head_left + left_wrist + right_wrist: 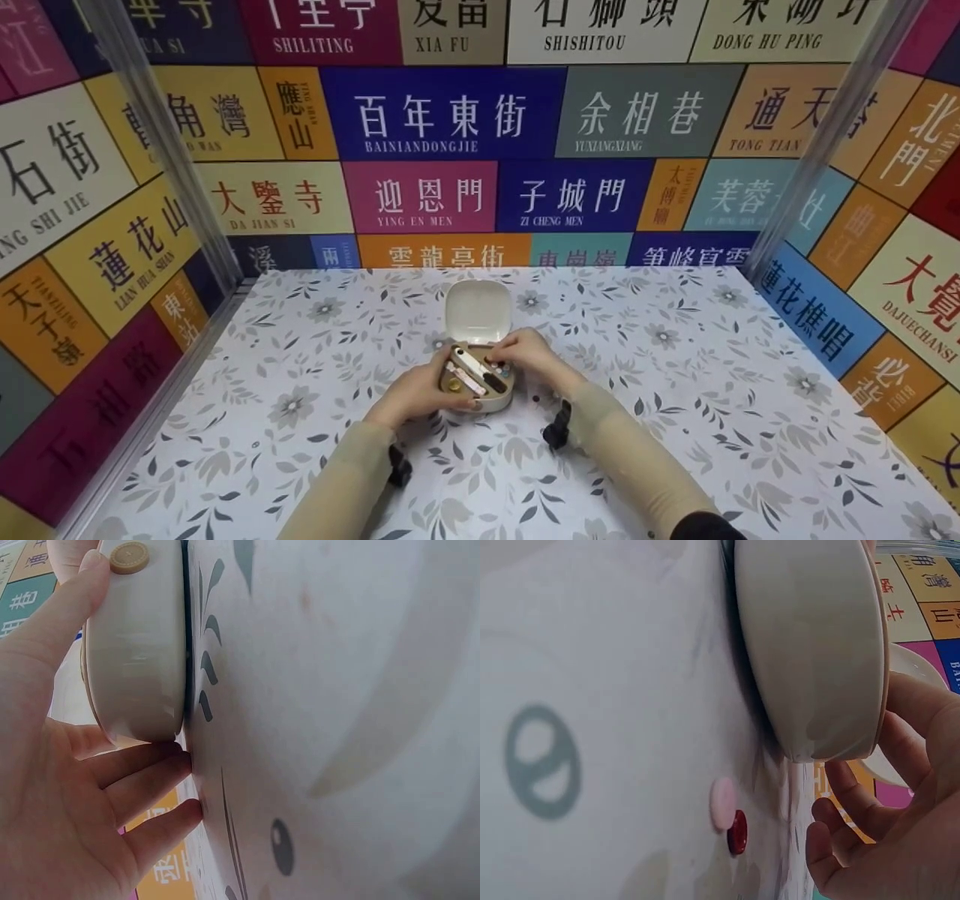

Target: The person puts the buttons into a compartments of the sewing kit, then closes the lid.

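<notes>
A small cream box [491, 401] stands with its lid [478, 311] raised in the middle of the flowered table. Inside lie white, pink and dark slim pieces [474, 369] and a gold button [454, 385]. My left hand [420, 390] grips the box's left side [135, 652], thumb up at the rim by the gold button [129, 556], fingers [150, 765] down on the cloth. My right hand [525, 352] reaches over the box's right rim [810, 645] with curled fingers [855, 802]. Whether those fingertips pinch anything inside is hidden.
A pink button [721, 802] and a red button [737, 831] lie on the cloth [675, 390] just right of the box. Walls covered in coloured signs [450, 112] close in the table at the back and both sides.
</notes>
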`<control>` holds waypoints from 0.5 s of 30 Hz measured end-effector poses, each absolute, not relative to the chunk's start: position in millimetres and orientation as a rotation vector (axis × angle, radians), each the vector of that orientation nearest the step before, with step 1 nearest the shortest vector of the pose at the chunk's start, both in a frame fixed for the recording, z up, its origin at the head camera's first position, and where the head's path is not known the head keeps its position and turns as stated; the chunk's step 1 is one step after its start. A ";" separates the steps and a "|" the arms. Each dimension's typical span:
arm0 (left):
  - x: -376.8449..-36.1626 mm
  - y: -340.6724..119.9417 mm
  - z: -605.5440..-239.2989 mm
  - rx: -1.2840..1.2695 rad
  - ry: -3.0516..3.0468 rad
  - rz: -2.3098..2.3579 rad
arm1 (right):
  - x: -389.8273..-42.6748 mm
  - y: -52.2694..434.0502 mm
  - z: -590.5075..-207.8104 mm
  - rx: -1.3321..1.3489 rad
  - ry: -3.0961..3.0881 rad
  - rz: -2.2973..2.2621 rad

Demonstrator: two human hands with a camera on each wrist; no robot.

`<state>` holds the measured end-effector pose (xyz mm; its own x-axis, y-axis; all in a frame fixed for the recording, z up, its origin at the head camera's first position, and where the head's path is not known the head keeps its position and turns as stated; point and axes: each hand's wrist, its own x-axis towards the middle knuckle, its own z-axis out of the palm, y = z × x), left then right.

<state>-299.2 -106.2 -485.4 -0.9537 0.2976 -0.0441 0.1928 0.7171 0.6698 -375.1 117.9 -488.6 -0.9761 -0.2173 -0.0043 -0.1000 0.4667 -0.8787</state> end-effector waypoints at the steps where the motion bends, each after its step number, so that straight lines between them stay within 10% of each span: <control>1: -299.2 -106.3 -485.1 0.399 2.771 1.057 | -375.1 117.6 -488.4 -0.287 2.609 -1.523; 15: -300.8 -106.5 -486.9 0.438 2.783 1.059 | -375.2 121.0 -491.2 -0.353 2.669 -1.506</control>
<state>-300.8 -106.5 -486.9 -0.9492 0.3140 -0.0193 0.2218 0.7113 0.6670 -375.2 121.0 -491.2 -0.9722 -0.2256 0.0626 -0.1703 0.4975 -0.8506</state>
